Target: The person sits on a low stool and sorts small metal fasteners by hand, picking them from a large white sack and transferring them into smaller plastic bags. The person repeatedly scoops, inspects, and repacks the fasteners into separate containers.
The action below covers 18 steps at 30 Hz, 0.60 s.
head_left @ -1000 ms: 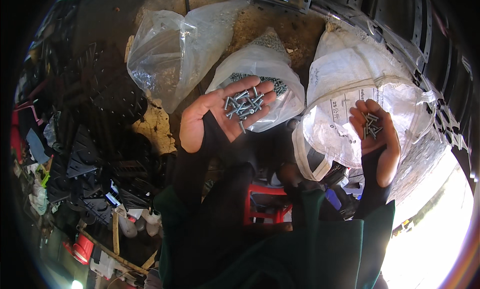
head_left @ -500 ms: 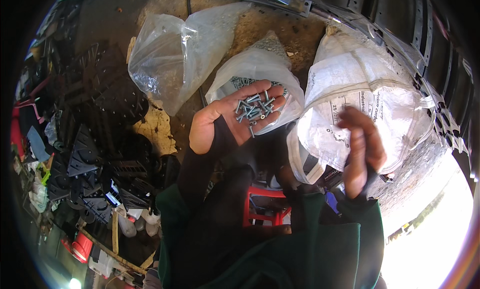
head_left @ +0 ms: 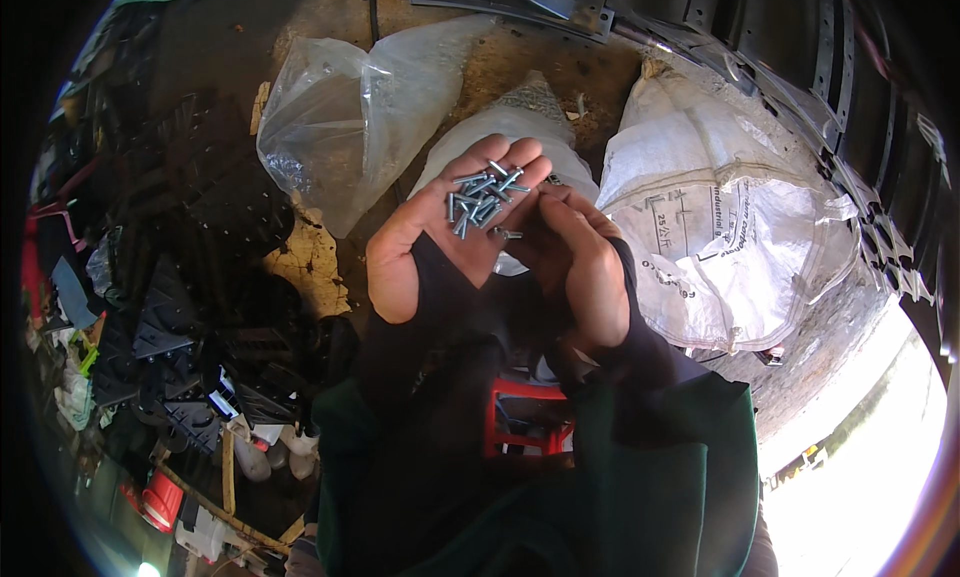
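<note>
A loose pile of small silvery screws (head_left: 482, 199) rests on the upturned palm of my left hand (head_left: 405, 252), whose fingers point away from me and curve slightly. My right hand (head_left: 592, 287) is drawn in close beside it, thumb bent and fingers curled into shadow. One single screw (head_left: 510, 234) shows at the edge between the two hands; whether the right fingers grip it is hidden. Just beyond my hands stands a whitish plastic bag (head_left: 470, 132), mostly covered by them, with more small metal pieces (head_left: 535, 95) visible through its far end.
A clear plastic bag (head_left: 320, 127) lies to the left. On the right is a white woven sack (head_left: 700, 267) with dark print. Black metal brackets (head_left: 165, 317) pile up at far left, metal strips (head_left: 830, 67) at upper right. Below my arms is a red stool (head_left: 508, 389).
My right hand has come in from over the white sack to beside my left palm, its fingers now curled. The left hand has shifted slightly, and its screws lie more bunched together.
</note>
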Each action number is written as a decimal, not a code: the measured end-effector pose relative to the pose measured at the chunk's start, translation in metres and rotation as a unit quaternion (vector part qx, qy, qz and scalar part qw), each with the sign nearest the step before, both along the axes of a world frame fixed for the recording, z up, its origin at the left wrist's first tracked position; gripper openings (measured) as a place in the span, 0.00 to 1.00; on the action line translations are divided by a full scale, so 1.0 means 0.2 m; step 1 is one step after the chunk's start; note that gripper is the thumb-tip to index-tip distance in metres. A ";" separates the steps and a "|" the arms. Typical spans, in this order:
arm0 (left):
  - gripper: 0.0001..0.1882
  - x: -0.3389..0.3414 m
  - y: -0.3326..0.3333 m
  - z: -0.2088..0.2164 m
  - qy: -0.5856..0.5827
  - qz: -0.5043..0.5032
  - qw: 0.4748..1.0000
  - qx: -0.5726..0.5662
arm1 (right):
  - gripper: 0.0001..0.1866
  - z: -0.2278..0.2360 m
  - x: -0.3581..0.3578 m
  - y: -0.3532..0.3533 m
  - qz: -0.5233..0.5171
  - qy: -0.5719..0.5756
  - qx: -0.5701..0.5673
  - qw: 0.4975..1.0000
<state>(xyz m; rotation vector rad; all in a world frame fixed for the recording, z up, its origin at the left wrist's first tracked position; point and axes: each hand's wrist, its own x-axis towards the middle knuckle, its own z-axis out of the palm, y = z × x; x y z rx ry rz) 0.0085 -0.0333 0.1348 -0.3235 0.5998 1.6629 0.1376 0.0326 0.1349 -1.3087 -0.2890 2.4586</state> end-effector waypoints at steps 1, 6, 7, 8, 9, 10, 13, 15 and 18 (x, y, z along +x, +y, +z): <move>0.28 0.00 -0.01 0.00 -0.006 0.008 1.000 0.000 | 0.20 -0.01 -0.01 0.00 -0.001 0.019 -0.009 1.000; 0.29 -0.02 -0.03 -0.01 0.046 -0.015 0.999 -0.001 | 0.21 -0.05 -0.01 -0.02 0.005 0.030 -0.033 0.999; 0.29 -0.02 -0.04 -0.01 0.055 -0.023 0.998 -0.001 | 0.21 -0.05 -0.01 -0.02 0.013 0.033 -0.032 0.999; 0.29 -0.02 -0.04 -0.02 0.044 -0.016 0.999 0.002 | 0.21 -0.05 0.00 -0.02 0.020 0.036 -0.030 0.999; 0.30 -0.03 -0.04 -0.02 0.037 -0.012 0.999 -0.002 | 0.21 -0.06 0.00 -0.01 0.024 0.050 -0.021 0.998; 0.30 -0.03 -0.04 -0.03 0.033 -0.011 0.999 -0.007 | 0.21 -0.05 0.01 -0.01 0.046 0.032 -0.022 0.998; 0.31 -0.04 -0.05 -0.04 0.018 -0.011 1.000 -0.022 | 0.21 -0.05 0.03 0.00 0.100 -0.004 0.003 0.995; 0.31 -0.04 -0.05 -0.04 0.015 -0.007 0.999 -0.037 | 0.21 -0.04 0.04 0.00 0.137 -0.044 0.036 0.989; 0.30 -0.04 -0.05 -0.04 0.007 -0.005 1.000 -0.028 | 0.17 -0.04 0.05 -0.01 0.157 -0.071 0.105 0.979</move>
